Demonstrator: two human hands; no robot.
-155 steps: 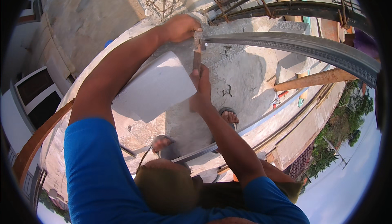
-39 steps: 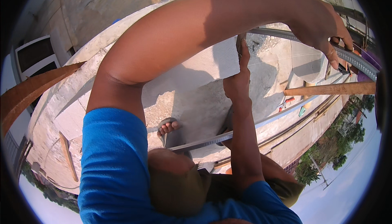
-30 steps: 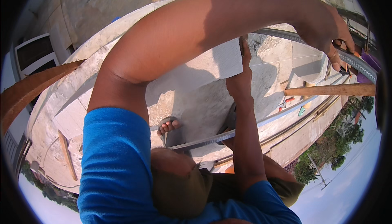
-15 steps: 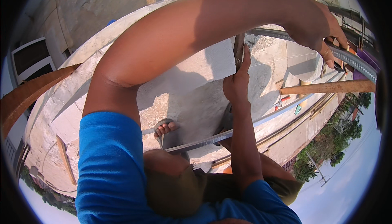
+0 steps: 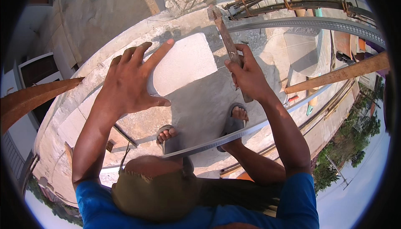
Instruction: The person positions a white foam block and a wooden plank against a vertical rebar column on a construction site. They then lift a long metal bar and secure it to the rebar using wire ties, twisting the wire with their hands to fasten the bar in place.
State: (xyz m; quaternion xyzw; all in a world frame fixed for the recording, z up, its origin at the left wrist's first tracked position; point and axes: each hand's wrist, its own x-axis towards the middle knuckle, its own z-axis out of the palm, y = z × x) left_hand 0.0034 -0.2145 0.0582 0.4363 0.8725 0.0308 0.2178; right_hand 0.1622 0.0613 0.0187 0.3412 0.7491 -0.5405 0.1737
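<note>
My right hand point(image 5: 247, 71) is closed around the wooden handle of a hammer point(image 5: 227, 41), whose head points away from me. Spread wide, my left hand point(image 5: 129, 76) holds nothing and hovers at the left end of a white lightweight block point(image 5: 184, 64). Whether its fingers touch the block I cannot tell. The block lies along a low wall, beside grey mortar. Past the hammer, a ribbed metal profile point(image 5: 309, 22) runs off to the right. Another metal strip point(image 5: 209, 144) crosses in front of my knees, above my sandalled feet.
A wooden beam point(image 5: 338, 72) slants in at the right, and a brown plank point(image 5: 37, 97) juts in from the left. Rusty rebar point(image 5: 288, 5) stands at the far right. A grey block point(image 5: 303, 51) sits beyond the mortar. Red-handled tools point(image 5: 293, 98) lie near the right edge.
My left hand has let go of the metal profile at the far right and swung back left to the white block. My right hand, with the hammer, has shifted slightly and tilted it.
</note>
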